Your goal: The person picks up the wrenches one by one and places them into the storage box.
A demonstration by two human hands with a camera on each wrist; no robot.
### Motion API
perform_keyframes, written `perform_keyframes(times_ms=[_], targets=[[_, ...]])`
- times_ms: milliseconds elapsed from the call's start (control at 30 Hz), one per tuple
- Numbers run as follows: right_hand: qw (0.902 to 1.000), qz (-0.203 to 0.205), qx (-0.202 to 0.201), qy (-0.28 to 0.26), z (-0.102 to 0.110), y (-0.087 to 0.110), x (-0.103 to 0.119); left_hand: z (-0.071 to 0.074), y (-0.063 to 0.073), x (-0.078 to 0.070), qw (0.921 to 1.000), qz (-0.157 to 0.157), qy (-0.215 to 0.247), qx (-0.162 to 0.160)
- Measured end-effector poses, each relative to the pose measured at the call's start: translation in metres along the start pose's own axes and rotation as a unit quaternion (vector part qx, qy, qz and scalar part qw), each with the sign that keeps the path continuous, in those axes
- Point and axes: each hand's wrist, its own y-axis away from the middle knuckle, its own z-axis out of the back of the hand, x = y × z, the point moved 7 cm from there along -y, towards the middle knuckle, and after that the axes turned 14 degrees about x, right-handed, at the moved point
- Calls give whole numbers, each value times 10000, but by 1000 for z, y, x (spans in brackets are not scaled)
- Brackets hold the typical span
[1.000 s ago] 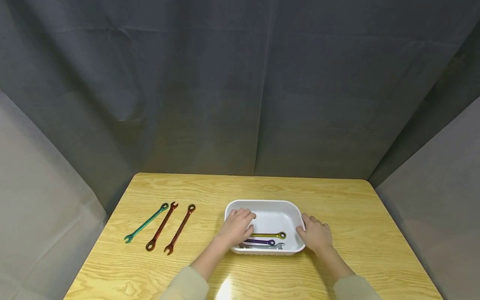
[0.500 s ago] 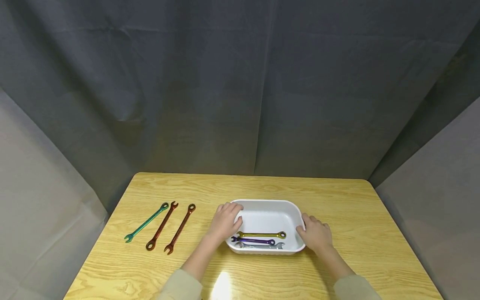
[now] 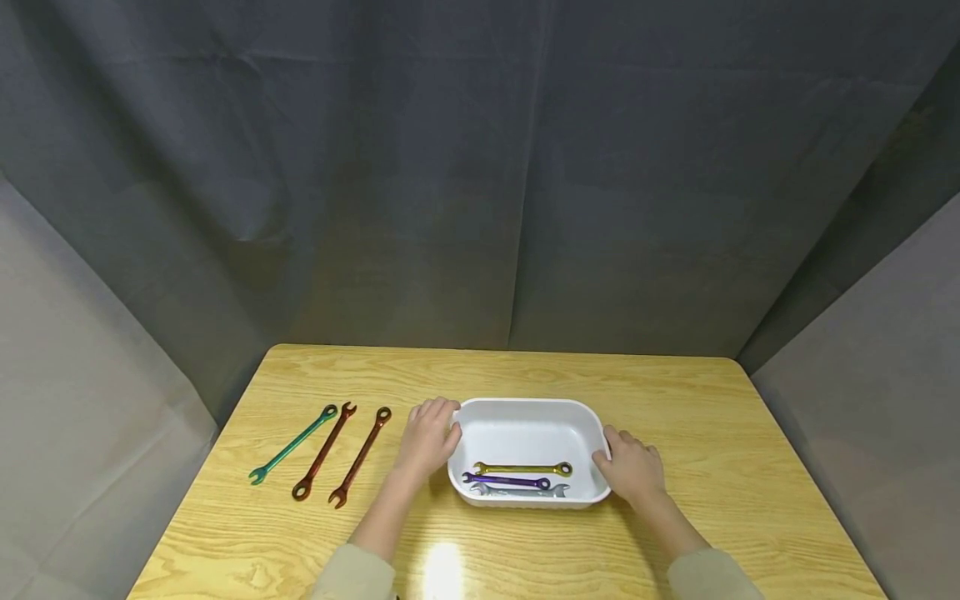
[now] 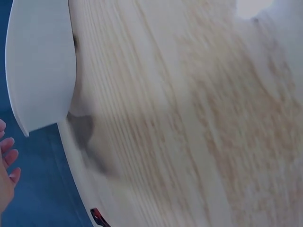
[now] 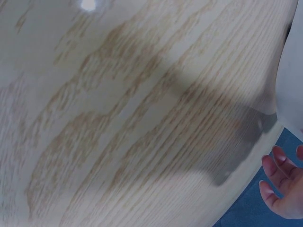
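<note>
A white plastic tray [image 3: 531, 433] stands on the wooden table. Inside, along its near side, lie a yellow-gold wrench [image 3: 522, 470], a purple wrench [image 3: 506, 481] and a silver wrench [image 3: 517, 492]. My right hand [image 3: 632, 469] holds the tray's right end, thumb over the rim and fingers outside. At the left end is my left hand [image 3: 427, 437], empty, its fingertips right at the far left corner. In the left wrist view its loosely bent fingers [image 4: 9, 153] show beside the tray's wall [image 4: 42, 61].
Left of the tray, a green wrench [image 3: 294, 445] and two reddish-brown wrenches, one in the middle [image 3: 324, 452] and one to the right [image 3: 361, 457], lie slanted on the table [image 3: 225, 533]. A dark curtain [image 3: 420, 208] hangs behind the table's far edge.
My left hand has moved left from above the wrenches in the tray to the tray's left end, uncovering their left ends. My right hand and the tray have stayed in place.
</note>
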Motion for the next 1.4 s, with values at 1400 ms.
perform_keyframes(times_ms=[1400], targets=[[10000,-7,-68,-64,2,2,1,-9,58,115,9636,2303,1256,-524]])
